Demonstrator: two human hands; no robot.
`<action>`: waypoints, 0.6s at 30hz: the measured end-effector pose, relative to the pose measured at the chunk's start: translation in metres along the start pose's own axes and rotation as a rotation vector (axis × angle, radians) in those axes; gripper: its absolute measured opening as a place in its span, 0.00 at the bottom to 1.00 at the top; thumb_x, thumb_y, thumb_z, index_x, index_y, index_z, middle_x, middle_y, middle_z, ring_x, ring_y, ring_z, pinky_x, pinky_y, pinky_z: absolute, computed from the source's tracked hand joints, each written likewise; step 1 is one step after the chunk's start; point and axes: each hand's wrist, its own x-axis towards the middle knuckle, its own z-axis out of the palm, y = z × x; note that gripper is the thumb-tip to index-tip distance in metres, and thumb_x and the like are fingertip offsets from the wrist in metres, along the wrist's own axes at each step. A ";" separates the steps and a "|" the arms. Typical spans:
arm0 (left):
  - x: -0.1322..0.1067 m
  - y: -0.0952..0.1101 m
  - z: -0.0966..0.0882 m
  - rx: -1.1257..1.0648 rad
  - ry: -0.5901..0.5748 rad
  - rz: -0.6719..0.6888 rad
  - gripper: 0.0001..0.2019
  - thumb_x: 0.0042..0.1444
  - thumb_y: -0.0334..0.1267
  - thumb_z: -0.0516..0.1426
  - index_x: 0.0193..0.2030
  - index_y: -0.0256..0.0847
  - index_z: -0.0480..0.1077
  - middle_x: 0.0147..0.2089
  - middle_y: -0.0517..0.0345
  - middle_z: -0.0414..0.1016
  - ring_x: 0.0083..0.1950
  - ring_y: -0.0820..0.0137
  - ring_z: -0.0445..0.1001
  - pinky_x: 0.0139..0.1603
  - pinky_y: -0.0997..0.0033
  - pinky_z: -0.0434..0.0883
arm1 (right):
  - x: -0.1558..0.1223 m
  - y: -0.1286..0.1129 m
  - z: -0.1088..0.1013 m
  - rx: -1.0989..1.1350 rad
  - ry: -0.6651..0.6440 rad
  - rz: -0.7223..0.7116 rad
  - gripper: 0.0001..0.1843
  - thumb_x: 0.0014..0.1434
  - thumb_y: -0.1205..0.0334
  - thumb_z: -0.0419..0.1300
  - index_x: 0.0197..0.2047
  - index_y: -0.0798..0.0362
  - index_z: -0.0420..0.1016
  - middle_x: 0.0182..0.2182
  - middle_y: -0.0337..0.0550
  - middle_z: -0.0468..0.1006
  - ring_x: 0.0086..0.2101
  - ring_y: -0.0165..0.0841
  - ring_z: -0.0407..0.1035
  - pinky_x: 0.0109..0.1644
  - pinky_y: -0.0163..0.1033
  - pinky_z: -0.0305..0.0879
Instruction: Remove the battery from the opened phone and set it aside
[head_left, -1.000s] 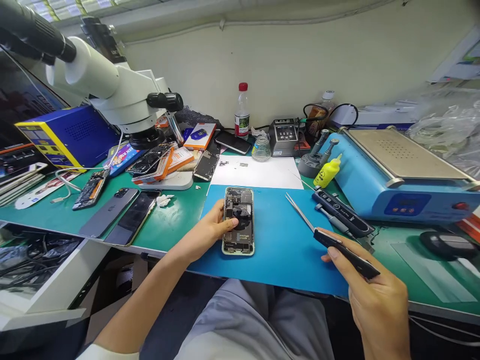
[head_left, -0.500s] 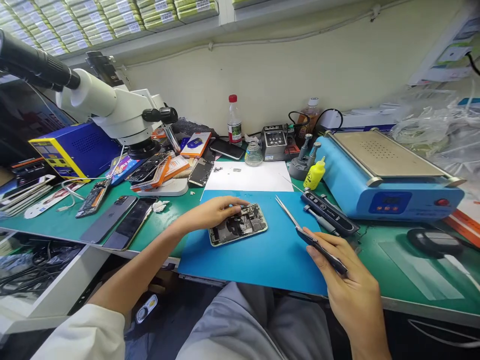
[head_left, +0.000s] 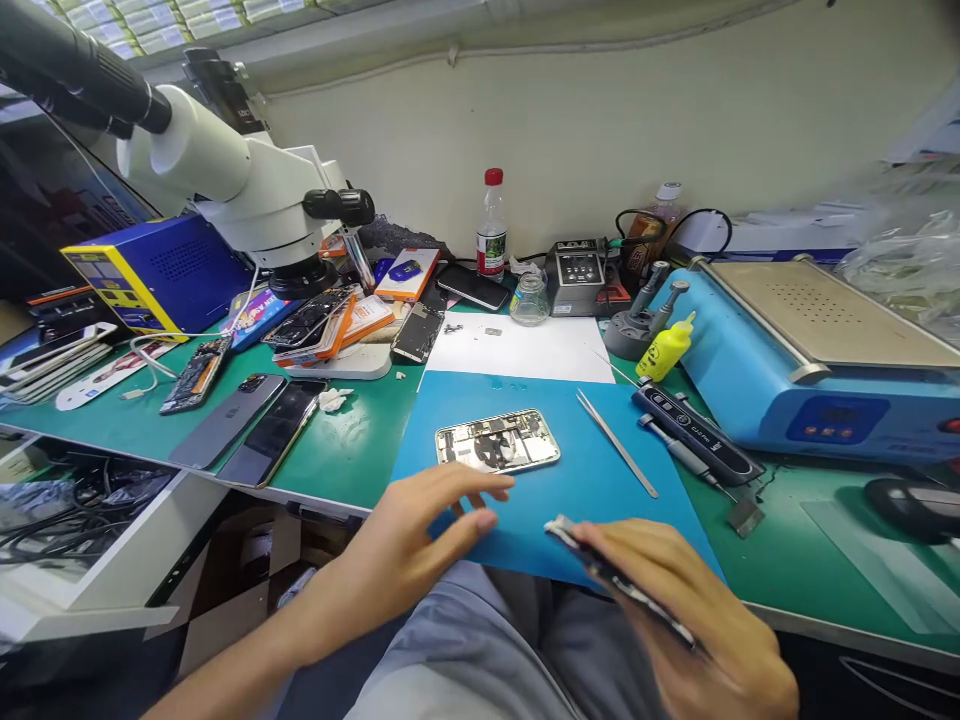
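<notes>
An opened phone (head_left: 499,440) lies on the blue mat, its inner parts showing. My left hand (head_left: 427,520) hovers just in front of it, thumb and fingers apart and holding nothing. In my right hand (head_left: 675,590) is a thin flat black piece (head_left: 622,580), seen almost edge-on, with a crumpled whitish bit at its far end; its kind is not clear. Metal tweezers (head_left: 616,442) rest on the mat to the right of the phone.
A white sheet (head_left: 517,350) with small parts lies behind the phone. On the right are a black pen-shaped tool (head_left: 697,430), a yellow bottle (head_left: 666,348) and a blue heating machine (head_left: 832,400). A microscope (head_left: 225,180) and several phones stand on the left.
The tweezers have left my right hand and lie on the mat. My left hand has come off the phone toward me. The black piece has moved nearer my lap.
</notes>
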 end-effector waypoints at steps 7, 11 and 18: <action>-0.019 -0.008 -0.001 -0.397 -0.116 -0.115 0.23 0.63 0.45 0.68 0.64 0.59 0.76 0.64 0.57 0.79 0.57 0.66 0.80 0.53 0.72 0.78 | 0.022 -0.023 0.035 0.165 -0.004 -0.161 0.21 0.60 0.83 0.61 0.53 0.56 0.78 0.49 0.47 0.84 0.51 0.37 0.78 0.56 0.49 0.74; -0.020 -0.015 -0.007 -0.549 -0.106 -0.101 0.19 0.62 0.42 0.68 0.60 0.56 0.78 0.62 0.56 0.80 0.63 0.64 0.78 0.59 0.70 0.78 | 0.030 -0.025 0.049 0.244 -0.032 -0.169 0.17 0.61 0.84 0.60 0.48 0.55 0.77 0.48 0.47 0.84 0.51 0.37 0.77 0.56 0.50 0.74; -0.023 -0.020 -0.014 -0.105 0.142 0.271 0.27 0.55 0.41 0.72 0.61 0.40 0.76 0.55 0.48 0.82 0.58 0.67 0.81 0.61 0.72 0.76 | 0.036 -0.026 0.060 0.136 0.021 -0.047 0.15 0.60 0.79 0.67 0.46 0.52 0.77 0.51 0.46 0.77 0.54 0.39 0.72 0.56 0.48 0.72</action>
